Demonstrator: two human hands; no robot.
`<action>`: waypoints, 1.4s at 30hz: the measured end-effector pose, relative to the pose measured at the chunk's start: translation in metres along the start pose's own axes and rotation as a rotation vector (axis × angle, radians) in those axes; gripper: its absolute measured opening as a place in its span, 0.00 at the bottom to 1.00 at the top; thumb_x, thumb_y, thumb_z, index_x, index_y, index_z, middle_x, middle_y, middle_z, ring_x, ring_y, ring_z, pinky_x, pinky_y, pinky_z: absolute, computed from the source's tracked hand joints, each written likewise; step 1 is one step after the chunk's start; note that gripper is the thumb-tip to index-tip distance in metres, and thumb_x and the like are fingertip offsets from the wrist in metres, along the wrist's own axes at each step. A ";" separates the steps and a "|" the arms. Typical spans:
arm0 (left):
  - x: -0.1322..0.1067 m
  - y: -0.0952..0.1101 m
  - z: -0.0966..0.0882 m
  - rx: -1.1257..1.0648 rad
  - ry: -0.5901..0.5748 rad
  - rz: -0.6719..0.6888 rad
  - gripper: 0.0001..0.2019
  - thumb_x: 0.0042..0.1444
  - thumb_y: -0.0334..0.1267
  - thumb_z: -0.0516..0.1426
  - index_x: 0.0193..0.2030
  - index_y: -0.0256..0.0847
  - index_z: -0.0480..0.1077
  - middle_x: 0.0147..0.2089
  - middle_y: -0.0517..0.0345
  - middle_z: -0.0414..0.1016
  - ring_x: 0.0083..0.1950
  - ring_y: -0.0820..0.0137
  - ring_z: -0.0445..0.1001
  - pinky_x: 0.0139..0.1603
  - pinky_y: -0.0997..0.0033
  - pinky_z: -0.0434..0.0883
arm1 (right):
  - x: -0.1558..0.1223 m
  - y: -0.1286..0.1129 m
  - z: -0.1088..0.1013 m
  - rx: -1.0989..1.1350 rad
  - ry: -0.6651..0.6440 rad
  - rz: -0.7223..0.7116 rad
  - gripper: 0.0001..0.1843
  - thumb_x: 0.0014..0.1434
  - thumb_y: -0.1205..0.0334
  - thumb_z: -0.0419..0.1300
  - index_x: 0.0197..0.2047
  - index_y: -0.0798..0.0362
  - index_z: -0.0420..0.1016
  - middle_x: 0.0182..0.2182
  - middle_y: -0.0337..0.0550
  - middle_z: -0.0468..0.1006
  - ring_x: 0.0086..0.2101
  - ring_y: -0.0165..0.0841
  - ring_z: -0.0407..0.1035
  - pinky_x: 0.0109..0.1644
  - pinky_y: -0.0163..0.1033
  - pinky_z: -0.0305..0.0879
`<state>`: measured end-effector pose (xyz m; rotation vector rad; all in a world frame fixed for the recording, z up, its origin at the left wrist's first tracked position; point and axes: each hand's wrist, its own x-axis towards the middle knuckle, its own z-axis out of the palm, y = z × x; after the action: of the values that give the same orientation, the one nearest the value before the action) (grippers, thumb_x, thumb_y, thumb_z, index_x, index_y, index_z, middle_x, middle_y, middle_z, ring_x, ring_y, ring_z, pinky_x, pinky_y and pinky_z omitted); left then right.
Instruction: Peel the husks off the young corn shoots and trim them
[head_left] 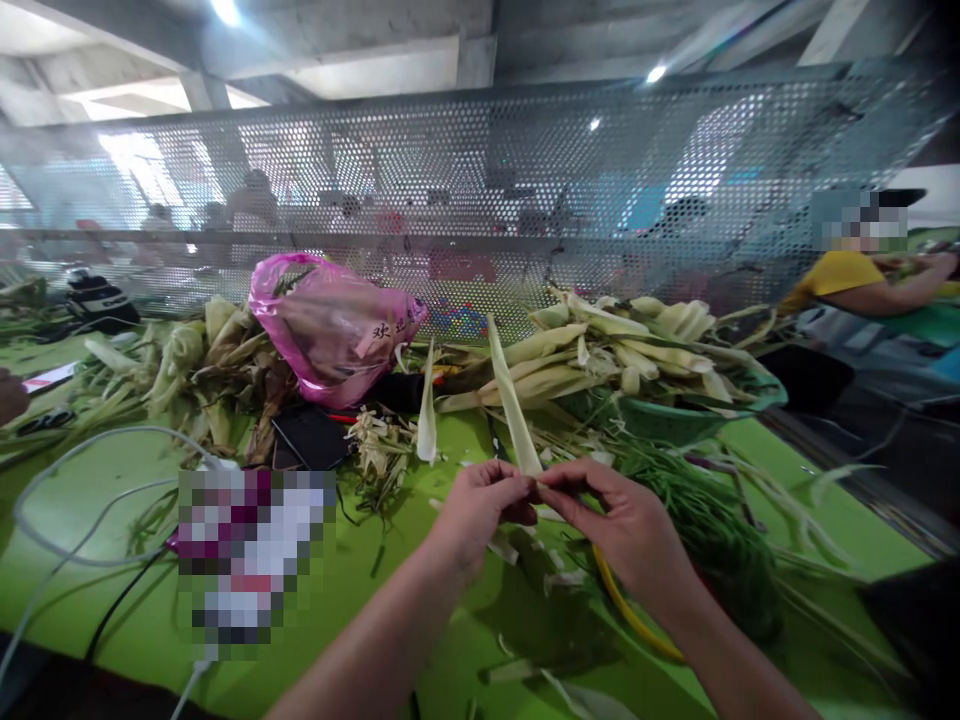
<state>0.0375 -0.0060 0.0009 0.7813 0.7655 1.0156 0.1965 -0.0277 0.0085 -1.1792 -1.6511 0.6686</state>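
A long pale corn husk [510,395] stands upright between my two hands, its tip pointing away from me. My left hand [484,510] pinches its lower end between thumb and fingers. Right beside it, my right hand [611,515] pinches the same end, the fingertips of both hands nearly touching. A single husk strip [427,425] lies on the green table [330,600] to the left. Small husk scraps [564,580] are scattered under my hands. Beneath my right forearm is a yellow ring-shaped edge [630,612], partly hidden.
A green basket [675,420] heaped with husks stands behind right, near a bundle of green strands [697,530]. A pink plastic bag [322,330], husk piles [187,360], a dark phone [309,437] and white cables [97,435] lie left. A perforated metal screen [450,190] rises behind; a person [855,275] sits right.
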 end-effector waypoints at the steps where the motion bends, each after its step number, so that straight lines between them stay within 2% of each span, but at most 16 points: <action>1: -0.001 0.001 0.000 -0.016 0.001 -0.009 0.15 0.37 0.42 0.67 0.26 0.35 0.69 0.23 0.58 0.73 0.21 0.78 0.68 0.29 0.75 0.67 | 0.000 0.000 -0.001 -0.018 -0.009 -0.014 0.07 0.56 0.56 0.65 0.35 0.50 0.78 0.31 0.42 0.79 0.33 0.36 0.72 0.39 0.38 0.69; 9: -0.002 0.000 0.001 -0.068 -0.025 -0.025 0.10 0.38 0.35 0.64 0.27 0.38 0.68 0.23 0.61 0.71 0.22 0.77 0.67 0.29 0.75 0.67 | 0.000 -0.006 -0.002 -0.171 0.018 -0.018 0.08 0.58 0.55 0.62 0.32 0.50 0.77 0.28 0.40 0.78 0.30 0.35 0.71 0.36 0.38 0.67; 15: -0.004 0.003 0.005 0.079 -0.053 0.072 0.10 0.43 0.39 0.64 0.25 0.38 0.68 0.25 0.59 0.73 0.24 0.77 0.68 0.29 0.76 0.65 | 0.000 -0.014 0.001 -0.031 0.058 0.100 0.10 0.57 0.54 0.61 0.30 0.51 0.73 0.26 0.39 0.74 0.29 0.33 0.69 0.34 0.36 0.67; 20: -0.004 0.003 0.006 0.190 -0.078 0.135 0.10 0.44 0.39 0.64 0.25 0.37 0.68 0.24 0.60 0.70 0.25 0.77 0.67 0.30 0.76 0.64 | -0.001 -0.013 0.000 0.017 0.052 0.122 0.10 0.57 0.55 0.61 0.30 0.51 0.72 0.25 0.38 0.72 0.28 0.32 0.66 0.32 0.35 0.65; 27: -0.002 0.002 0.004 0.091 -0.019 0.085 0.11 0.42 0.42 0.63 0.23 0.37 0.67 0.23 0.58 0.70 0.23 0.77 0.66 0.29 0.75 0.66 | -0.001 -0.007 -0.001 -0.051 0.026 -0.030 0.07 0.58 0.57 0.62 0.36 0.50 0.77 0.32 0.42 0.78 0.33 0.35 0.71 0.38 0.38 0.69; 30: -0.003 0.001 0.002 0.034 -0.032 0.054 0.11 0.41 0.40 0.63 0.23 0.37 0.67 0.23 0.58 0.71 0.24 0.77 0.66 0.29 0.76 0.66 | -0.001 -0.004 -0.002 -0.108 0.038 -0.076 0.06 0.57 0.56 0.63 0.35 0.49 0.78 0.31 0.42 0.79 0.33 0.36 0.73 0.39 0.39 0.70; 36: -0.001 -0.001 -0.001 -0.027 -0.036 -0.048 0.10 0.39 0.38 0.63 0.25 0.37 0.67 0.24 0.57 0.73 0.23 0.76 0.67 0.28 0.75 0.65 | 0.001 -0.004 -0.002 -0.120 0.035 -0.097 0.07 0.57 0.55 0.63 0.33 0.49 0.79 0.30 0.42 0.79 0.32 0.37 0.73 0.38 0.39 0.70; 42: -0.002 -0.001 0.000 -0.043 -0.015 -0.034 0.09 0.40 0.36 0.63 0.27 0.37 0.68 0.22 0.61 0.69 0.22 0.77 0.66 0.29 0.74 0.67 | 0.002 -0.003 -0.002 -0.110 0.026 -0.079 0.08 0.57 0.55 0.64 0.32 0.49 0.78 0.31 0.43 0.78 0.34 0.37 0.72 0.39 0.40 0.69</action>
<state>0.0373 -0.0081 0.0003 0.7361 0.7398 0.9916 0.1970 -0.0271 0.0129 -1.1885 -1.7220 0.5160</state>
